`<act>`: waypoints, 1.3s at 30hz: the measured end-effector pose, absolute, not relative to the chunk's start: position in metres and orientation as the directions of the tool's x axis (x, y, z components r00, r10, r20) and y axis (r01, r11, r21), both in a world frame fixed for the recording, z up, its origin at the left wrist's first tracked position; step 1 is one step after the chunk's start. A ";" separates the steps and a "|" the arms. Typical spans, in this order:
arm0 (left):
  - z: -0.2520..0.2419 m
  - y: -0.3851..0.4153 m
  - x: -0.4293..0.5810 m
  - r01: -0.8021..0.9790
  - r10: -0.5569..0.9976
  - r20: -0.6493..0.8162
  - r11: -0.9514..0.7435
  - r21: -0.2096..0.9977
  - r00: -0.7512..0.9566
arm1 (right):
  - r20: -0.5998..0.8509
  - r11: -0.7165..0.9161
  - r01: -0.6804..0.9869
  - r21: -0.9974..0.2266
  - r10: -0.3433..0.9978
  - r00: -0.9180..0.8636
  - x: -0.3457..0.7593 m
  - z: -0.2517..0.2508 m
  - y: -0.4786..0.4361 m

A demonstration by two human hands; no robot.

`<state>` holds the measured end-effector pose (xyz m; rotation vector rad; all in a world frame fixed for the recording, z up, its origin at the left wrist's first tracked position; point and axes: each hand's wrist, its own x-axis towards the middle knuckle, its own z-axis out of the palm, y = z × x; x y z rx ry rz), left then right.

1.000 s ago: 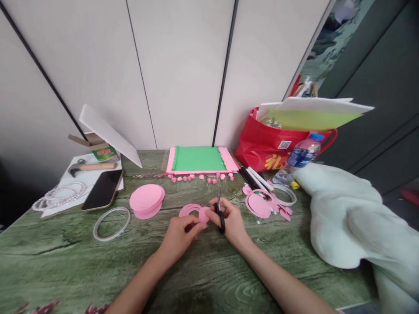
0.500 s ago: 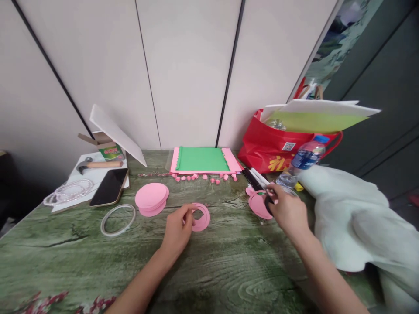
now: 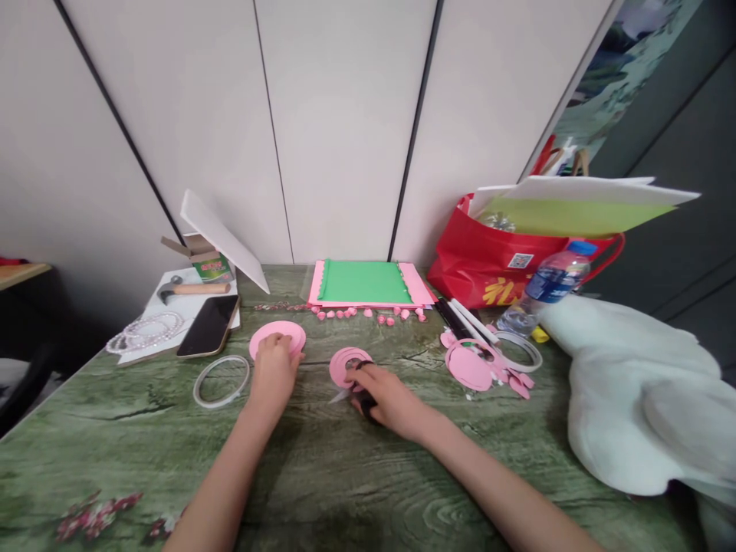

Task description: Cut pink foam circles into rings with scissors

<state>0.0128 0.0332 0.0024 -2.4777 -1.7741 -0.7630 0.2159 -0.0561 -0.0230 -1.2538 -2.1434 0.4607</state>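
Observation:
My left hand (image 3: 274, 376) is on a small stack of pink paper circles (image 3: 277, 330), its bent fingers and thumb gripping the edge nearest me. In my right hand (image 3: 394, 400) is a pair of scissors (image 3: 366, 403) with black handles, the silver blade pointing left just above the table. Right at its fingertips lies a ring-shaped cut of pink paper (image 3: 340, 366) with curved lines in it, partly covered by the fingers. Off to the right, more pink paper circles and scraps (image 3: 470, 366) lie beside a roll of tape (image 3: 532, 354).
Another tape roll (image 3: 201, 388), a phone (image 3: 208, 326), a hammer (image 3: 198, 289) and bead strands (image 3: 143, 333) are on the left. Small pink rosettes (image 3: 382, 319) line the green sheet (image 3: 365, 282). A red bag (image 3: 468, 264), water bottle (image 3: 543, 290) and pale plush (image 3: 626, 391) stand right.
My left hand has left the cut pink ring and moved left onto the stacked circles. My right hand has carried the scissors from the scraps at right to the ring.

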 end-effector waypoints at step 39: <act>0.003 0.041 0.009 0.844 0.826 0.479 -0.462 0.272 0.297 | 0.127 0.074 0.304 -0.950 0.979 0.159 0.246 -0.009 0.069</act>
